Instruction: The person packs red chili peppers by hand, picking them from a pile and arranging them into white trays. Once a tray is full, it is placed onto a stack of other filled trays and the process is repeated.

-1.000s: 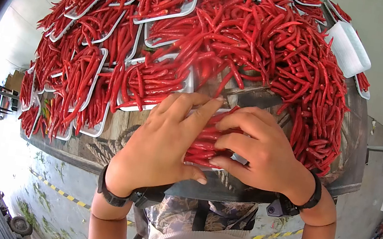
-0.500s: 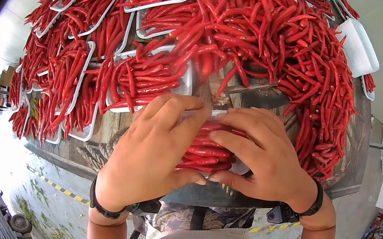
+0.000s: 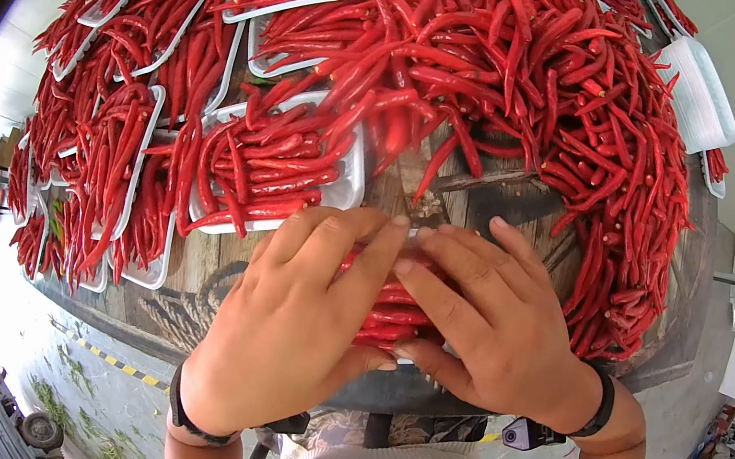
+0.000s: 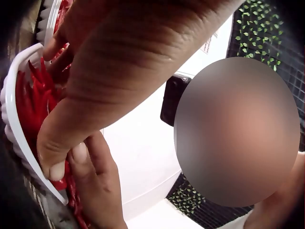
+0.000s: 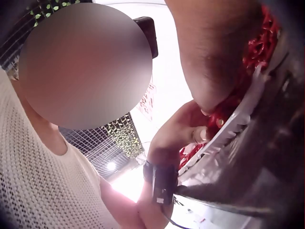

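A white tray (image 4: 20,136) of red chili peppers (image 3: 392,314) lies at the table's near side, largely hidden under both hands. My left hand (image 3: 283,313) grips across the tray's left end, the fingers by the far rim and the thumb just inside the near one. In the left wrist view its thumb (image 4: 56,138) bears down on the peppers beside the rim. My right hand (image 3: 505,335) covers the right end with its fingers fairly straight and spread, pressing on the peppers. One right finger is raised, and the thumb reaches toward the left thumb.
A filled tray (image 3: 352,178) stands just beyond my left hand, with several more stacked at the left. A loose pepper heap (image 3: 591,170) curves around the back and right. Pale trays (image 3: 698,95) sit at the far right. Rope (image 3: 178,316) lies near the front edge.
My right fingers have gone from curled to straighter and more spread, one now lifted. Both hands stay at the same tray. The view has shifted slightly.
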The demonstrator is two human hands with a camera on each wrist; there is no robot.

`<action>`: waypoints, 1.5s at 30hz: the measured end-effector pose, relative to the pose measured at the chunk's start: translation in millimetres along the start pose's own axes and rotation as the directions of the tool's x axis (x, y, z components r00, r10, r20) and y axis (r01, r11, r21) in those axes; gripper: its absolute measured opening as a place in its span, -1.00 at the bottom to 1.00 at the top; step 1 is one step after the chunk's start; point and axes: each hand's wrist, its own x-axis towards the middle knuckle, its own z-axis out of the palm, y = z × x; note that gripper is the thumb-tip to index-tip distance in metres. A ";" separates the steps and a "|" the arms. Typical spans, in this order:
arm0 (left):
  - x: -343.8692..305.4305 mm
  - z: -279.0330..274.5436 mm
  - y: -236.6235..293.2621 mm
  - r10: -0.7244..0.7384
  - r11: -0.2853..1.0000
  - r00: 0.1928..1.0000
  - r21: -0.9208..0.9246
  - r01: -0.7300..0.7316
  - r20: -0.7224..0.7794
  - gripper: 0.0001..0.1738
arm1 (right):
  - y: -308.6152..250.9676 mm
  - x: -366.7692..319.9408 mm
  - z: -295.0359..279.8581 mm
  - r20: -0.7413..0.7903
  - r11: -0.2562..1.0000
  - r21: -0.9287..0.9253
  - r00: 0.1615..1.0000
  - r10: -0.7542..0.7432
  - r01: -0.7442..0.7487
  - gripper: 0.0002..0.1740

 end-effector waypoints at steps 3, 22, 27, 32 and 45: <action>-0.2 -2.9 -0.9 0.000 1.000 1.000 0.002 0.000 -0.002 -0.05 | 0.5 -0.9 2.2 -0.027 0.999 0.038 0.999 0.022 -0.021 -0.37; -1.4 -5.6 -4.4 -0.016 1.000 0.998 0.012 0.016 0.062 -0.15 | 2.0 0.4 -3.7 0.080 1.000 0.014 0.997 0.004 -0.005 -0.25; 0.0 -7.2 -4.9 -0.008 1.000 0.997 0.013 0.007 0.079 -0.17 | -5.7 -1.2 -3.3 0.090 0.991 -0.133 0.996 0.004 0.008 -0.36; 1.6 -8.3 -3.3 -0.003 1.000 0.997 0.004 0.002 0.078 -0.16 | -5.2 -6.4 0.4 0.106 0.986 -0.165 0.994 0.024 -0.006 -0.29; -5.2 -13.7 -8.6 0.095 0.948 0.906 -0.241 -0.209 -0.412 -0.26 | -2.3 -4.4 -4.6 0.183 0.987 0.127 0.980 0.072 -0.096 0.23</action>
